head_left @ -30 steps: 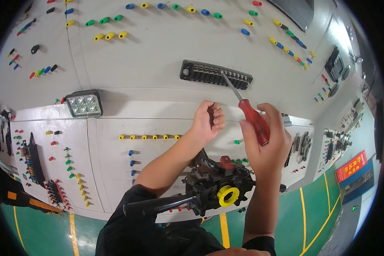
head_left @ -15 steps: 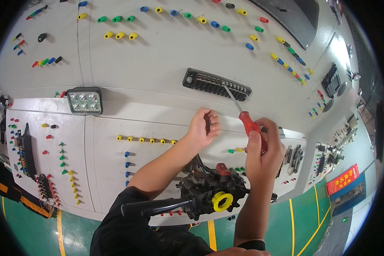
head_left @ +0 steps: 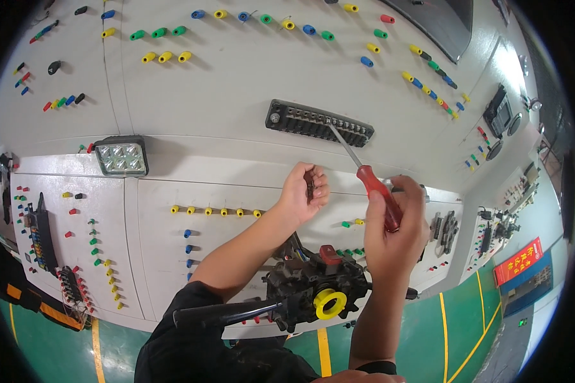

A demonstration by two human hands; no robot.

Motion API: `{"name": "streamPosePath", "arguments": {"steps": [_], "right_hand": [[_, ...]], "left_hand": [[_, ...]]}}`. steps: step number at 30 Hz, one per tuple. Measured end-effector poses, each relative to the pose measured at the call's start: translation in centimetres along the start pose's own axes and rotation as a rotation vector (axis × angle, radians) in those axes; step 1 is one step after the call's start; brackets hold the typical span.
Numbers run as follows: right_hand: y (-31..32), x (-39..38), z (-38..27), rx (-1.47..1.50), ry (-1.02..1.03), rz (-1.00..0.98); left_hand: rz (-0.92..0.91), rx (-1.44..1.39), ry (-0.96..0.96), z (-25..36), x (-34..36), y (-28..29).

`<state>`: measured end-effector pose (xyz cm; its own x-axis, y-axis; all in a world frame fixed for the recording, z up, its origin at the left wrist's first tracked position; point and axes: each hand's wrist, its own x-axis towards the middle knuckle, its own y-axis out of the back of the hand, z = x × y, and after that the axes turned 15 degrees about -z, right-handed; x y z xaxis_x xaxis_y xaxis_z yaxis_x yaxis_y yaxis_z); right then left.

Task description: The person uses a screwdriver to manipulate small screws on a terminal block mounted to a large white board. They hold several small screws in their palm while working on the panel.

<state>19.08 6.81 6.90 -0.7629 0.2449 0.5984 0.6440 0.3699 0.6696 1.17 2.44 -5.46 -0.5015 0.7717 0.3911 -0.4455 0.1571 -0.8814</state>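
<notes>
My right hand point(head_left: 399, 233) grips a screwdriver point(head_left: 382, 198) by its translucent red handle. The metal shaft slants up and left, its tip at the row of screws on a black terminal strip point(head_left: 319, 124) fixed to the light panel. Below that strip my left hand point(head_left: 305, 195) is raised with its fingers curled. Something dark shows inside the curl, too shaded to make out. Between my forearms sits a black steering-column switch point(head_left: 316, 287) with a yellow ring point(head_left: 330, 304), a red button point(head_left: 329, 255) and a long stalk reaching left.
Coloured sockets dot the panel, such as a yellow row point(head_left: 224, 212) beside my left forearm. A square LED lamp point(head_left: 121, 157) juts out at left. Further left is a black fuse box point(head_left: 40, 236). Green floor point(head_left: 396, 338) with yellow lines lies below.
The whole view has shifted a little, so the panel appears slightly further left. My right thumb and fingers have moved slightly on the screwdriver handle. Its tip stays around the same screw; my left hand remains curled.
</notes>
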Motion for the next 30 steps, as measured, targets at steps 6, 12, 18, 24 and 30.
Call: {"name": "streamPosePath", "arguments": {"steps": [6, 12, 18, 24, 30], "right_hand": [[-0.4, 1.0, 0.8, -0.174, 0.273, 0.174], [-0.2, 0.5, -0.2, -0.116, 0.147, 0.036], [-0.4, 0.4, -0.1, -0.108, 0.162, 0.089], [-0.1, 0.1, 0.3, -0.044, 0.203, 0.176], [2.4, 2.4, -0.1, 0.032, 0.048, 0.097]], "left_hand": [[-0.024, -0.022, -0.011, -0.1, 0.1, 0.0], [-0.053, -0.046, -0.004, 0.2, 0.0, 0.3], [-0.006, -0.025, -0.003, 0.3, -0.2, -0.2], [-0.031, -0.068, 0.002, 0.4, 0.0, 0.2], [-0.026, -0.046, 0.01, 0.3, 0.2, 0.6]]}}
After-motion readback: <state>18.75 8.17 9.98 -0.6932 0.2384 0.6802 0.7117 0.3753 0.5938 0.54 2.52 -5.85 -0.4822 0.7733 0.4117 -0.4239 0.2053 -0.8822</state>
